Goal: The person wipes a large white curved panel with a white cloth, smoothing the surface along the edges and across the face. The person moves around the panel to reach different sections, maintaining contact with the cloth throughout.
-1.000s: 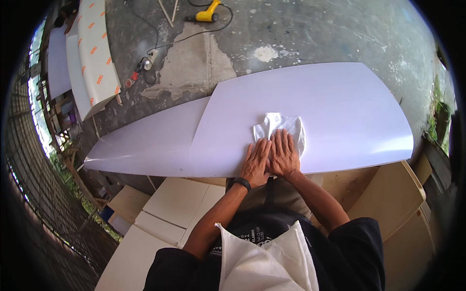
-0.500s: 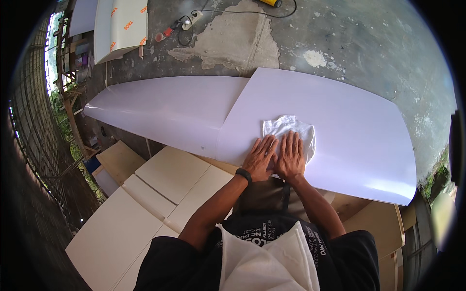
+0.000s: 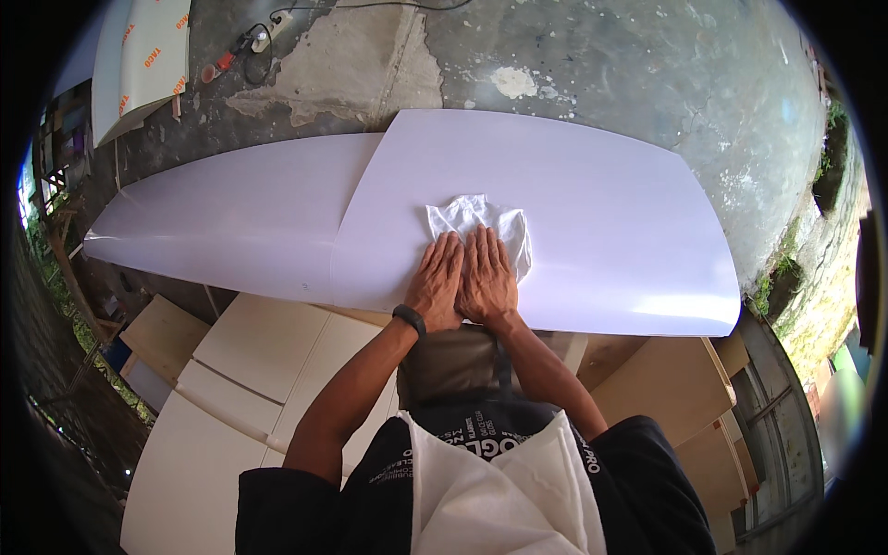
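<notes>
A crumpled white cloth lies on a smooth, pale lilac-white sheet. My left hand, with a dark band at its wrist, presses flat on the cloth's near left part. Beside it, thumbs close together, my right hand rests flat on the cloth too. Both sets of fingers stretch away from me, and neither hand grasps anything. Part of the cloth is hidden under the palms. To the left, a second pale sheet of the same look meets the first along a slanted edge.
Cream panels lie at the near left, and brown boards at the near right. Beyond the sheets is a stained concrete floor with a power strip and a red plug. A curved printed panel stands at the far left.
The view has swung right, so the whole scene sits further left in the picture. Both hands stay flat on the cloth, with little visible shift over the sheet.
</notes>
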